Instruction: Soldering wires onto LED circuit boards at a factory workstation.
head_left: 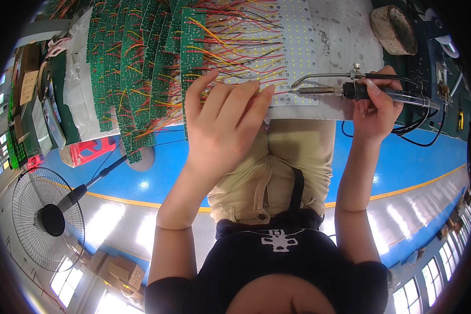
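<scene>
My right hand (pixel 378 107) grips a soldering iron (pixel 358 91) by its dark handle. Along the iron runs a bent metal solder feed tube (pixel 322 76), its end close to the iron's tip. That tip touches or nearly touches the edge of a white LED board panel (pixel 301 57). My left hand (pixel 222 123) lies palm down over red, yellow and black wires (pixel 246 49), fingers bent; its fingertips pinch a wire beside the iron's tip, the thumb largely hidden. The wires run from green circuit boards (pixel 193 42) to the white panel.
More green boards (pixel 133 68) overlap in rows on the left of the pale work surface (pixel 345 31). A round, rough block (pixel 393 30) stands at the far right. Black cables (pixel 413 128) hang below the right hand. A standing fan (pixel 52 220) and a red stool (pixel 91 152) are at the left.
</scene>
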